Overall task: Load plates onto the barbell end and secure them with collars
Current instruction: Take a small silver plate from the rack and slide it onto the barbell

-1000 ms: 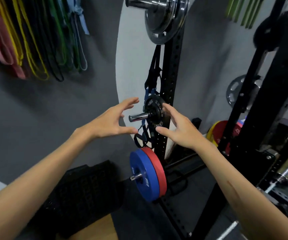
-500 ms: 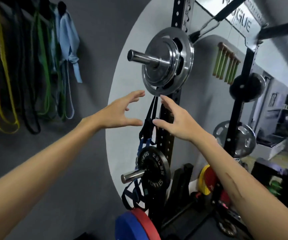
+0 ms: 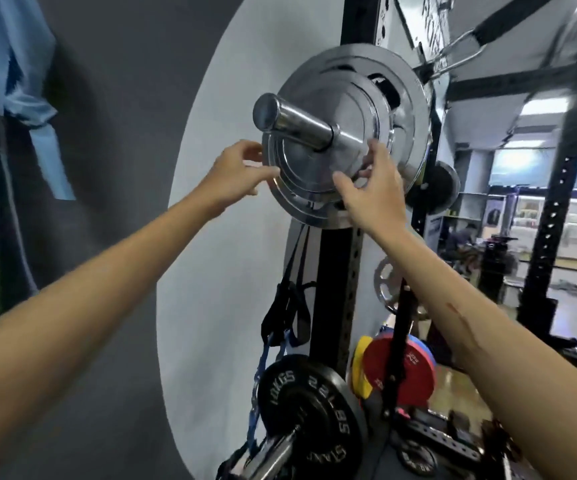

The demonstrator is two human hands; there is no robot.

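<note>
Left hand (image 3: 235, 178): gripping the left rim of the front chrome plate (image 3: 318, 161), thumb lying on the face, fingers curling behind the edge.
Right hand (image 3: 373, 192): reaching onto the right part of the same plate, fingers spread and half curled, fingertips (image 3: 372, 147) touching its face near the rim; not closing fully round the edge, so firmness of hold not determinable.
Front chrome plate: sitting upright on a chrome peg (image 3: 294, 123), smallest of the stack, facing the camera.
Chrome peg: projecting from the plate centre toward upper left, free end bare.
Rear chrome plates (image 3: 408, 109): stacking directly behind the front plate on the same peg, larger, with dark grip slots showing near the top.
Rack upright (image 3: 349, 258): standing black and perforated behind the stack, carrying the peg.
Straps (image 3: 290, 306): hanging black and blue down the upright's left side, below the chrome stack.
Black plate (image 3: 311, 410): sitting on a lower peg near the bottom edge, marked 10 KGS and 22 LBS, well below both hands.
Coloured plates (image 3: 394, 368): resting red, yellow and blue behind the upright, low right.
Second chrome plate (image 3: 387, 278): showing partly behind the right forearm.
Light blue cloth (image 3: 13, 81): hanging at upper left against the grey wall.
Barbell and collars: not identifiable.
</note>
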